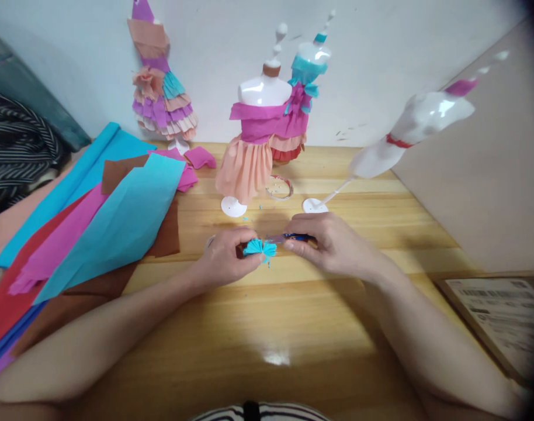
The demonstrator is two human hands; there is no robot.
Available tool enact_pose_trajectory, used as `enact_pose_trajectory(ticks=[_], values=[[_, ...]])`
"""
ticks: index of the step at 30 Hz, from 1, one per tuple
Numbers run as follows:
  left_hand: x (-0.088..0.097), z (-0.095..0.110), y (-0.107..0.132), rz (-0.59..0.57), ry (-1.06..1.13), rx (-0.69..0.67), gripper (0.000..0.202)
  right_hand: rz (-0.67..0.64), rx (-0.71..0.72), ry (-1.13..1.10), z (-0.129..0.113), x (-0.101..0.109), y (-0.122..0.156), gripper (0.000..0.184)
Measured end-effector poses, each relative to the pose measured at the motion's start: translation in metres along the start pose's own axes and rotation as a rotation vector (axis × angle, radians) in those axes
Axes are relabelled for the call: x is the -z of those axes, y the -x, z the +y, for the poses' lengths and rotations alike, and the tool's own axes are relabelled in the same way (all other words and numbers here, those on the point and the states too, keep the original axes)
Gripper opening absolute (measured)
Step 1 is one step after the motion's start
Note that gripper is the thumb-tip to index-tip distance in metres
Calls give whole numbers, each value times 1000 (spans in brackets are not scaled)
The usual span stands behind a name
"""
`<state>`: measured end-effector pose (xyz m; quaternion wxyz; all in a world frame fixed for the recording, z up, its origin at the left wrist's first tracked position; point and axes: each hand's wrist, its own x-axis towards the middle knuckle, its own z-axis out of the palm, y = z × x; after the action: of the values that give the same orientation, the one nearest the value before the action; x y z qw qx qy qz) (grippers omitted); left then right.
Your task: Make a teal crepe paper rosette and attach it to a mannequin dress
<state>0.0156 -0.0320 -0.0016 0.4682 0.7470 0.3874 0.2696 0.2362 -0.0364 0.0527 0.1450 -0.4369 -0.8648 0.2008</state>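
Between the fingers of my left hand (229, 257) is a small pleated piece of turquoise crepe paper (263, 250), pinched at its middle so that it fans out. My right hand (332, 242) is closed on the dark blue handles of small scissors (298, 237). Their blades point left and meet the edge of the paper. Tiny turquoise snippets lie on the wooden table (258, 333) around my hands. Just behind them stands a small white mannequin (264, 90) in a magenta and peach paper dress (245, 166).
Two more dressed mannequins stand at the back, one at the left (162, 88), one behind the middle (308, 76). A bare white mannequin (407, 126) leans at right. Coloured crepe paper sheets (118, 216) cover the left side. A labelled cardboard box (490, 316) lies at right.
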Motion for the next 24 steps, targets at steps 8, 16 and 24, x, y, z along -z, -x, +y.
enact_pose_trajectory(ticks=[8, 16, 24], values=[[1, -3, 0, -10, -14, -30, 14, -6, -1, -13, -1, -3, 0, 33], [0, -5, 1, -13, -23, -49, 12, 7, -11, -25, 0, -3, 1, 33], [0, -3, 2, -11, -16, -41, 11, 1, 4, -34, -2, -2, 0, 31]])
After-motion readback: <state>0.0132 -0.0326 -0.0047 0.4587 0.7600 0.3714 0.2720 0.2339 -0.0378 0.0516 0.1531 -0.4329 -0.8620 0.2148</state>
